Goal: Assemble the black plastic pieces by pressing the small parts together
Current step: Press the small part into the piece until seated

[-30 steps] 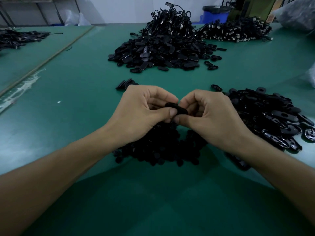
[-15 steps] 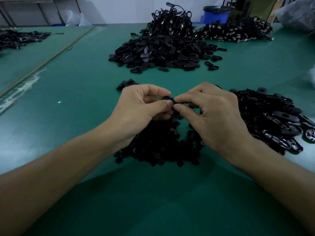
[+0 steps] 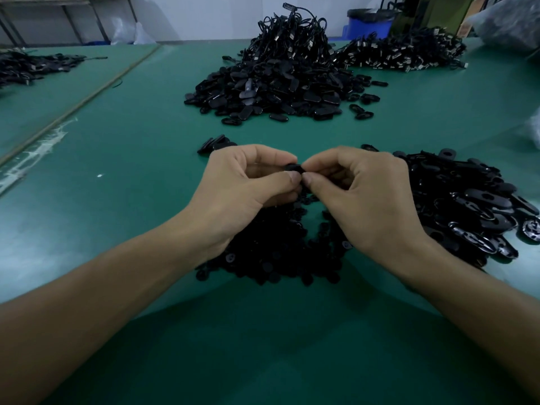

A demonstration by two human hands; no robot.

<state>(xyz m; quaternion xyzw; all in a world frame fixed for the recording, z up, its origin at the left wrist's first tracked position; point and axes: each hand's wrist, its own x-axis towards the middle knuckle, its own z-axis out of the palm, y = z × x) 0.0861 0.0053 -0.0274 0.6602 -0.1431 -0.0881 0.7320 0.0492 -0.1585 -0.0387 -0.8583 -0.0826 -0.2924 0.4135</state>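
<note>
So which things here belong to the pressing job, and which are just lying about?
In the job: left hand, right hand, black piece pinched between them, small-parts pile below the hands, oval-pieces pile at right.
Lying about: corded heap beyond, far-left heap, blue bin.

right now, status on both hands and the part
Left hand and right hand both pinching small black piece. Held above pile of small parts. Nothing blocking.
</note>
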